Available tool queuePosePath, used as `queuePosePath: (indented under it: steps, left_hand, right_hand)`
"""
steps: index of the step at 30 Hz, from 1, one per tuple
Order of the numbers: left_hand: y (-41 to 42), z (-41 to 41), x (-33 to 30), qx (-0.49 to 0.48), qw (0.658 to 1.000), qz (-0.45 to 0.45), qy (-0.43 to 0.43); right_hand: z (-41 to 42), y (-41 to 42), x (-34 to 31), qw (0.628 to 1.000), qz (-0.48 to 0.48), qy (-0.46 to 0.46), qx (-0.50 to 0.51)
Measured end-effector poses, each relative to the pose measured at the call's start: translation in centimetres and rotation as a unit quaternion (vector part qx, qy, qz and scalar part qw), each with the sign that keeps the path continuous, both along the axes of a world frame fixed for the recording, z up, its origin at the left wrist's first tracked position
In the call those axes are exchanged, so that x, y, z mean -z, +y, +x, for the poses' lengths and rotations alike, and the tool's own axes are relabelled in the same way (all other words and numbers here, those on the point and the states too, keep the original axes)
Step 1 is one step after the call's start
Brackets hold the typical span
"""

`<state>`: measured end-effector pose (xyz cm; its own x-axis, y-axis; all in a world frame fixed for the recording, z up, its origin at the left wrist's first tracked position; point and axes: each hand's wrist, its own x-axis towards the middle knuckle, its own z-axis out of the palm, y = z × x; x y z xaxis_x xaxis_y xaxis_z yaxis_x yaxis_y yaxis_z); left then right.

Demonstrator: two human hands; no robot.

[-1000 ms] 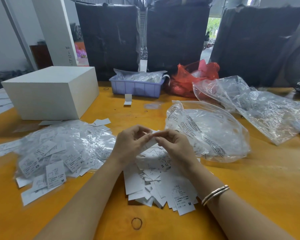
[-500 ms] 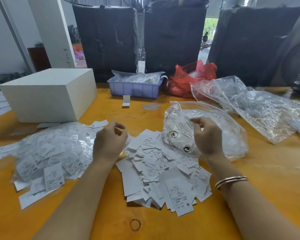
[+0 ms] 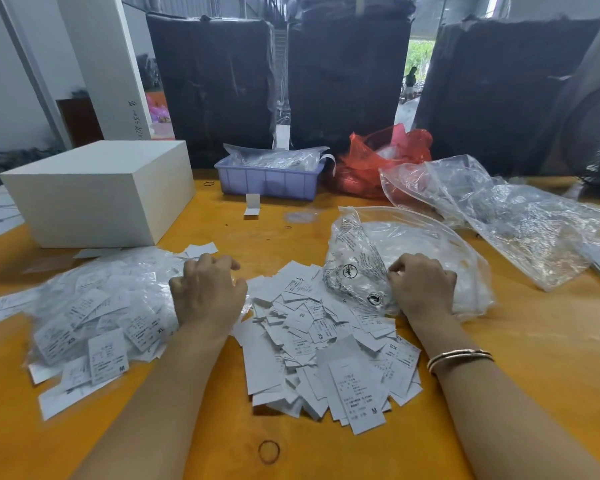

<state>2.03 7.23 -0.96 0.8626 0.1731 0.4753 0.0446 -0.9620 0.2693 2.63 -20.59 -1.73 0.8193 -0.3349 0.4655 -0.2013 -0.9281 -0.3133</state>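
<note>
Left hand: the left hand (image 3: 208, 292) lies knuckles up, fingers curled under, at the right edge of the heap of small clear packets with white labels inside (image 3: 94, 306). I cannot tell whether the fingers hold anything.
Right hand: the right hand (image 3: 421, 285) has its fingers curled into the film of the clear plastic zip bag with black print (image 3: 395, 244), gripping it at its near left side.
Zip bag: it lies puffed up on the orange wooden surface (image 3: 534, 375), right of centre, its near edge touching the loose pile.
Loose pile: the pile of loose white paper size labels (image 3: 326, 344) lies between the two forearms, with letters such as M, XS and XL readable.
Wrist: a thin gold-coloured bangle (image 3: 459, 356) sits on the right forearm.
Near edge: a brown rubber band (image 3: 269, 452) lies flat, apart from the labels.
Far left: a white rectangular box (image 3: 97, 192) stands behind the packet heap.
Far middle: a lilac plastic tray (image 3: 271, 183) holds clear wrapped items, and a red plastic bag (image 3: 378, 161) is just beside it.
Far right: crumpled clear plastic sheeting (image 3: 506, 216) spreads behind the zip bag.
</note>
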Motion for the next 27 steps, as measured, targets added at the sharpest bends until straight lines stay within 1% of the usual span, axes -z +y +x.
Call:
queuePosePath:
  steps: [2,4,7,8,10,12,13,14,15,17,18,19,22,24,27]
  left_hand:
    - [-0.8,-0.2,0.0,0.056,0.997,-0.016,-0.040]
    - [-1.6,-0.4,0.0,0.116,0.990,-0.044,-0.061]
    - [-2.7,-0.8,0.2,0.188,0.976,-0.089,-0.069]
    - [-2.9,-0.9,0.2,0.207,0.970,-0.105,-0.069]
    - [-3.3,-1.0,0.2,0.243,0.958,-0.140,-0.062]
    - [-3.5,-1.0,0.1,0.277,0.942,-0.183,-0.055]
    - [-3.6,-1.0,0.0,0.294,0.931,-0.211,-0.053]
    - [-3.6,-1.0,-0.1,0.310,0.918,-0.242,-0.047]
    - [-3.6,-1.0,-0.3,0.326,0.905,-0.273,-0.034]
    - [-3.6,-1.1,-0.6,0.363,0.873,-0.326,0.007]
    - [-3.7,-1.2,-0.8,0.380,0.856,-0.350,0.030]
    - [-3.7,-1.3,-0.9,0.394,0.840,-0.369,0.049]
    - [-3.7,-1.5,-1.1,0.414,0.813,-0.398,0.095]
    - [-3.7,-1.6,-1.1,0.415,0.804,-0.411,0.111]
    - [-3.8,-1.7,-1.1,0.409,0.797,-0.431,0.108]
  right_hand:
    - [-0.1,0.0,-0.1,0.999,0.027,-0.037,-0.002]
    - [-0.2,-0.1,-0.1,0.998,0.041,-0.052,0.001]
    - [-0.1,-0.4,0.2,0.998,0.025,-0.056,0.013]
    - [-0.2,-0.5,0.2,0.997,0.025,-0.073,0.017]
    - [-0.4,-0.3,0.0,0.987,0.043,-0.152,0.014]
    - [-0.8,0.3,-0.6,0.965,0.072,-0.248,-0.035]
    - [-1.0,0.8,-1.0,0.949,0.099,-0.283,-0.092]
    - [-1.2,1.4,-1.2,0.928,0.150,-0.296,-0.172]
    - [-1.5,2.2,-1.5,0.901,0.219,-0.278,-0.251]
    - [-2.3,4.0,-1.9,0.843,0.349,-0.187,-0.365]
    - [-2.6,4.8,-1.9,0.821,0.386,-0.139,-0.398]
    - [-2.8,5.4,-1.8,0.807,0.406,-0.099,-0.418]
    - [-3.0,6.7,-1.3,0.779,0.440,-0.023,-0.446]
    - [-3.1,7.1,-1.3,0.770,0.454,-0.008,-0.448]
    - [-3.1,7.5,-1.1,0.769,0.469,0.000,-0.435]
